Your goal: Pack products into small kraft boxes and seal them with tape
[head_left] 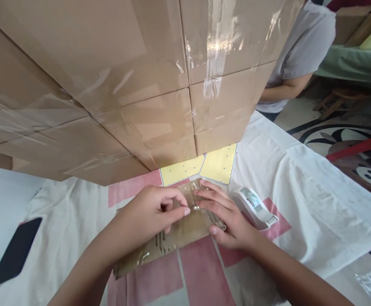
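Observation:
A small flat brown cardboard packet wrapped in clear film lies on the cloth in front of me. My left hand rests on its top, fingers curled and pinched at a fold of the film near the middle. My right hand lies over the packet's right end, fingers stretched flat on top and the thumb hooked under its near edge. The fingertips of both hands almost meet at the middle of the packet.
A tall stack of taped cardboard boxes rises just behind the packet. A white tape dispenser lies right of my right hand. A black phone lies at the left. A person in a grey shirt sits at the back right.

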`<state>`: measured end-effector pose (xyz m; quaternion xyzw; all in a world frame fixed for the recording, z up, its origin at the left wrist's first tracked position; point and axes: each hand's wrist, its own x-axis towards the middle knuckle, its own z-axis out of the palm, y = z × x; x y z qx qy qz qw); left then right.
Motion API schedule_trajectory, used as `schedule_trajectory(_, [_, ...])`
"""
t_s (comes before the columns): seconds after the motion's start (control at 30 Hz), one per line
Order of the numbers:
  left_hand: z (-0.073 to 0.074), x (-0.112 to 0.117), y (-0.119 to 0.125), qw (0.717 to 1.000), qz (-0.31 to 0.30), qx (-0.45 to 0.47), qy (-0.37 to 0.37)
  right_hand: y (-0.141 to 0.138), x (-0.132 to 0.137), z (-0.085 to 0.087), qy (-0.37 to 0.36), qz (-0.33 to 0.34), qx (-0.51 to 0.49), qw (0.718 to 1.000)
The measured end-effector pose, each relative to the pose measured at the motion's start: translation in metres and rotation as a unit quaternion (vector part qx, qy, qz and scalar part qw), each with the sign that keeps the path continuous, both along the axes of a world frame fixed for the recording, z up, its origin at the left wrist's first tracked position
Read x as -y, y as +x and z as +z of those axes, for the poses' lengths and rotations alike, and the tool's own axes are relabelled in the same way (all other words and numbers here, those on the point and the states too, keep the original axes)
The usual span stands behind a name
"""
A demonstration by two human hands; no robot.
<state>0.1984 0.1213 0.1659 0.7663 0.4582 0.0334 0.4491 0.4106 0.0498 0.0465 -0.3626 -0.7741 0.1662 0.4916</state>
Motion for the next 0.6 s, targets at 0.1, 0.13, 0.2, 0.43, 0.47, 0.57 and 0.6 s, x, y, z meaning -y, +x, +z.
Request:
schedule_trajectory(0.1, [0.003,0.001,0.002,1.000,-0.001,-0.010,-0.015,0.000,-0.001,-0.001,-0.004,0.001,-0.009,1.000])
schedule_trajectory(0.13, [0.003,0.002,0.004,1.000,-0.003,-0.011,-0.015,0.000,-0.002,-0.001,-0.003,0.002,-0.013,1.000])
schedule_trajectory(0.2, [0.002,0.003,0.008,1.000,-0.009,-0.011,-0.011,0.000,-0.002,-0.003,0.002,0.003,-0.021,1.000])
schedule_trajectory(0.43, [-0.004,0.007,0.018,0.999,-0.017,-0.039,0.029,-0.005,0.002,-0.010,0.002,-0.009,-0.038,0.999])
schedule_trajectory(0.47, [-0.003,0.009,0.019,0.998,-0.019,-0.052,0.037,-0.006,0.002,-0.011,-0.003,-0.016,-0.046,0.999])
schedule_trajectory(0.57, [-0.001,0.014,0.021,0.993,-0.011,-0.102,0.054,-0.009,0.004,-0.016,-0.043,-0.025,-0.074,0.996])
schedule_trajectory(0.6, [-0.001,0.016,0.022,0.992,-0.004,-0.117,0.057,-0.009,0.004,-0.017,-0.060,-0.025,-0.081,0.995])
